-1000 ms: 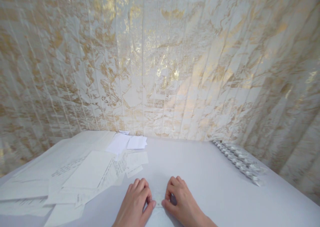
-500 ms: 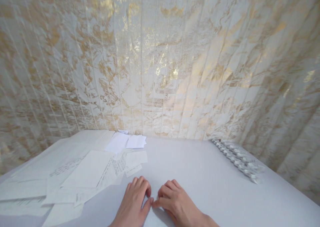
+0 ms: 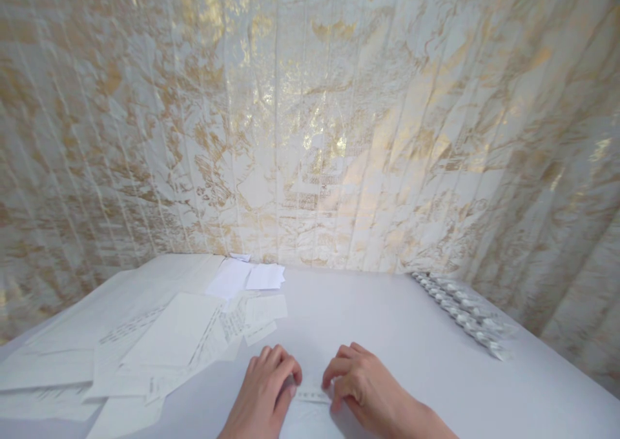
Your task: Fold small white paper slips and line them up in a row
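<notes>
At the near edge of the table, a white piece of paper [image 3: 312, 395] lies between my two hands, with a faint row of printed marks along a narrow strip that looks folded. My left hand [image 3: 267, 387] has its fingers curled and pinches the left end of this strip between thumb and forefinger. On the other side, my right hand [image 3: 365, 384] has bent fingers and its thumb and fingertips at the right end. Both hands partly cover the paper, and its lower part fades into the white tabletop.
Many loose sheets [image 3: 169, 329], some printed, overlap across the left of the table [image 3: 358, 303]. Small bright white slips [image 3: 265, 276] lie at the back. Silvery, knobbly strips [image 3: 458, 313] rest along the right side. A gold-patterned curtain [image 3: 310, 135] hangs behind.
My right hand has moved to the right, away from the left, along the paper. The strip with printed marks now shows between them. My left hand has barely shifted.
</notes>
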### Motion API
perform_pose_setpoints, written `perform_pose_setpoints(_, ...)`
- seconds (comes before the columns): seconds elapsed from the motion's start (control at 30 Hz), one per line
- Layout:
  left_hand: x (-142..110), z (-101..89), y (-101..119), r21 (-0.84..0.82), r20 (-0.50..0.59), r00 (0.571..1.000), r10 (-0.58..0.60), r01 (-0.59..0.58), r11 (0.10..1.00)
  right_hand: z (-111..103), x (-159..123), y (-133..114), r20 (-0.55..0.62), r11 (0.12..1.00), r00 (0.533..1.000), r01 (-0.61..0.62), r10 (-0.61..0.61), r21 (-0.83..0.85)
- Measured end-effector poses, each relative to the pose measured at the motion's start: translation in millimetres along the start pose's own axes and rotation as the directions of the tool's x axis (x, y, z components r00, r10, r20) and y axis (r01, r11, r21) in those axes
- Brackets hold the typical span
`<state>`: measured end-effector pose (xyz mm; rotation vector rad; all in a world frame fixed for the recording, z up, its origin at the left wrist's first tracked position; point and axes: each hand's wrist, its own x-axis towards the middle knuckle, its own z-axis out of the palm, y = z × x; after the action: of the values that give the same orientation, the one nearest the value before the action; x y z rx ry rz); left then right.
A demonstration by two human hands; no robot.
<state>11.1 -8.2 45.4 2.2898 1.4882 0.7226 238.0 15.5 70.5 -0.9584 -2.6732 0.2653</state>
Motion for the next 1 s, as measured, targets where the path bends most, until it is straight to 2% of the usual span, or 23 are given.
perform_pose_setpoints(0.1,-0.1,0.4,-0.6,-0.017,0.011,0.998,0.057,-0.056,0.998,-2.0,0.1,0.9,-0.026,0.998,0.998,-0.065,0.065,0.017)
perform_pose_setpoints(0.23,-0.8,-2.5,-0.6,-0.009,0.059,0.996,0.07,-0.07,0.998,3.7,4.1,-5.8,-0.103,0.991,0.988,-0.112,0.119,0.075)
perform_pose_setpoints(0.33,-1.6,-2.5,-5.6,-0.039,0.011,0.986,0.166,-0.165,0.985,8.3,6.7,-12.5,-0.07,0.985,0.986,-0.142,0.149,0.094)
perform_pose_setpoints(0.43,-0.7,2.8,-13.8,-0.064,-0.061,0.93,0.363,-0.366,0.928,8.3,5.9,-16.3,-0.04,0.975,0.978,-0.2,0.205,0.098)
perform_pose_setpoints(0.53,1.0,8.7,-17.5,-0.013,-0.01,0.875,0.484,-0.484,0.875,5.6,4.3,-18.5,-0.035,0.966,0.97,-0.234,0.24,0.112)
perform_pose_setpoints(0.6,1.7,9.6,-15.5,0.039,0.013,0.868,0.496,-0.496,0.867,4.7,4.5,-20.1,-0.009,0.96,0.967,-0.251,0.254,0.121)
perform_pose_setpoints(0.77,1.5,0.1,-2.3,0.158,0.099,0.872,0.479,-0.489,0.858,8.0,7.3,-24.5,0.16,0.952,0.948,-0.292,0.276,0.09)
perform_pose_setpoints(0.87,1.0,-4.7,3.1,0.221,0.156,0.877,0.455,-0.48,0.849,11.0,9.0,-26.1,0.154,0.954,0.947,-0.295,0.283,0.061)
perform_pose_setpoints(1.0,-0.2,-0.9,1.2,0.277,0.13,0.876,0.464,-0.481,0.832,15.1,11.9,-28.4,0.135,0.948,0.941,-0.316,0.31,0.023)
